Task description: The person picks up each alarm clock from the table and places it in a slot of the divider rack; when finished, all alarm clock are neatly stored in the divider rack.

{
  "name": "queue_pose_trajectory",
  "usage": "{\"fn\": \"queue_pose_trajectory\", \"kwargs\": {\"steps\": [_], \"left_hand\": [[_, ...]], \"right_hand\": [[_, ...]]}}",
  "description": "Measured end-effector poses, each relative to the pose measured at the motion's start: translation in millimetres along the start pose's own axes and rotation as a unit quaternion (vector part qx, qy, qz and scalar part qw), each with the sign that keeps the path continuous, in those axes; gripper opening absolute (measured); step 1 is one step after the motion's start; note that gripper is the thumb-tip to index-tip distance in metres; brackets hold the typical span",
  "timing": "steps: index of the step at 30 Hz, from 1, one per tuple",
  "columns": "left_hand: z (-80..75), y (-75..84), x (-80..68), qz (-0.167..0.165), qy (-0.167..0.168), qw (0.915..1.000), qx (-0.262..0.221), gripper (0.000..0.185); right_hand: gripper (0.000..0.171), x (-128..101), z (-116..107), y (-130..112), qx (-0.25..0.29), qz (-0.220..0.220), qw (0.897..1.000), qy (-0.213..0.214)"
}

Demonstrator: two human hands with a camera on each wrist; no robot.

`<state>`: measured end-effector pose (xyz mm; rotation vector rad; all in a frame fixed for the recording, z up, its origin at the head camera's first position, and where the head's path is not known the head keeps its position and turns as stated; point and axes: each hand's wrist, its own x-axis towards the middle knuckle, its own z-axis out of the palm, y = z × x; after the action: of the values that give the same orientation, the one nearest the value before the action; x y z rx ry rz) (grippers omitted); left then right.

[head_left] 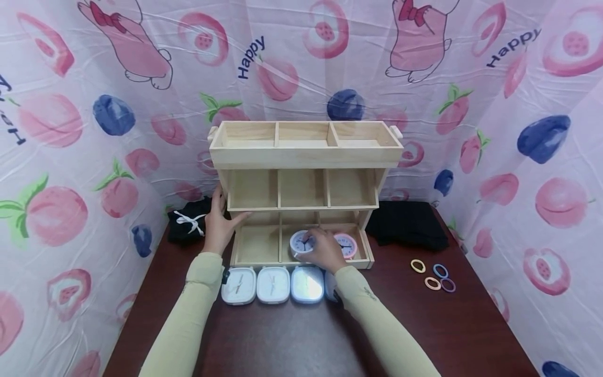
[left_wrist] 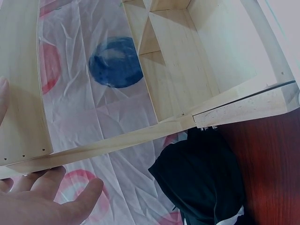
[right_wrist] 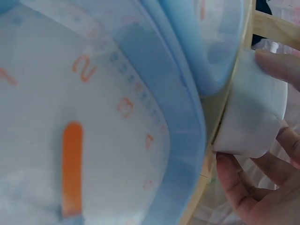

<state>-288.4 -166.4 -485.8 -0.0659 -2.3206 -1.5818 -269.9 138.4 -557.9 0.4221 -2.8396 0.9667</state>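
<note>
My right hand [head_left: 325, 250] holds a round white alarm clock [head_left: 298, 242], fingers and thumb around its rim, at the lower middle compartment of a wooden tiered organizer [head_left: 306, 158]. In the right wrist view the clock's white casing [right_wrist: 253, 110] shows from the side between the fingertips. A pink-rimmed round clock [head_left: 349, 246] stands in the lower right compartment, partly behind that hand. My left hand [head_left: 219, 225] rests against the organizer's left side, fingers pointing up and thumb stretched along the middle tier's front. In the left wrist view its fingers touch the wooden side rail [left_wrist: 122, 143].
Several square clocks, such as this white one [head_left: 238, 286], lie in a row before the organizer; my right wrist partly hides the last. Black cloth with a white drawstring [head_left: 188, 222] lies left, folded black cloth [head_left: 407, 225] right. Several coloured rings [head_left: 433, 283] lie right.
</note>
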Motion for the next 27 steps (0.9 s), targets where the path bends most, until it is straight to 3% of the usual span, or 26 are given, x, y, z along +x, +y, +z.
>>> {"fn": "queue_pose_trajectory", "kwargs": {"steps": [12, 18, 24, 27], "left_hand": [[0.9, -0.2, 0.4, -0.009, 0.004, 0.9999, 0.004, 0.114], [1.0, 0.3, 1.2, -0.007, 0.004, 1.0000, 0.003, 0.114], [0.6, 0.1, 0.8, -0.004, 0.002, 1.0000, 0.003, 0.114], [0.6, -0.1, 0.2, -0.004, 0.001, 1.0000, 0.006, 0.114]], "right_hand": [[0.050, 5, 13, 5, -0.042, -0.036, 0.998, -0.007], [0.037, 4, 12, 12, -0.066, -0.069, 0.995, -0.024], [0.033, -13, 1, 14, -0.021, -0.063, 0.997, -0.041], [0.034, -30, -8, 15, -0.011, -0.069, 0.997, -0.022]]}}
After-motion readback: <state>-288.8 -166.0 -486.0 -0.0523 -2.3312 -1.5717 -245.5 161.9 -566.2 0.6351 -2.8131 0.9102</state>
